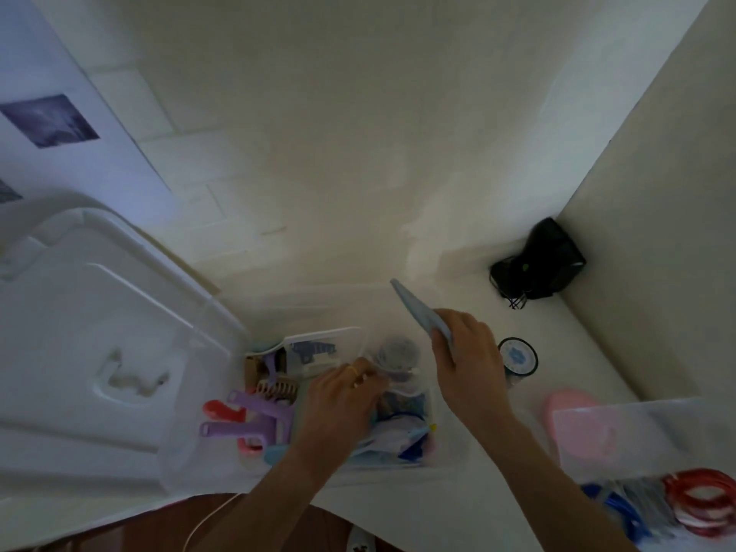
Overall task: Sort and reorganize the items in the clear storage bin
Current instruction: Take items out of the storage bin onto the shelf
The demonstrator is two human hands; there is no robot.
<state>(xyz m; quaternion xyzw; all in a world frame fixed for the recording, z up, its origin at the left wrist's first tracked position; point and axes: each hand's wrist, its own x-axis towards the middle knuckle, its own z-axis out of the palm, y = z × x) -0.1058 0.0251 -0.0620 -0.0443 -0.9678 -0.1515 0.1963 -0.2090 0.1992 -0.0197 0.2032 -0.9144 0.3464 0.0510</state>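
Head view looks down at the clear storage bin [446, 452], which sits on the white surface [458, 272] right in front of the person. It has see-through plastic walls and is full of small things: purple combs [255, 416] with long handles on the left side, a tan hair claw [276, 388] with curved teeth, a smaller clear box [322, 344] at the back, and soft blue and white stuff in the middle that is too blurry to name.

Left hand [338, 400] is down inside the bin, fingers curled and pinching something thin and see-through near the middle. I cannot tell just what it is.

Right hand [466, 364] is lifted above the right side of the bin. It holds a light blue flat thing [418, 308], long and pointed. Its long way runs from the hand up and away to the left, with the tip pointing at the far wall. The bin lies just below and to the left of this hand, so I think putting it in means a short move down and left. The left hand is nearer to the things inside.

A round tin [517, 356] stands just right of the bin. A big white lid [99, 332] lies to the left. A black bag [541, 264] sits in the far corner. Red rings [701, 500] and a pink thing [573, 412] lie at the right.
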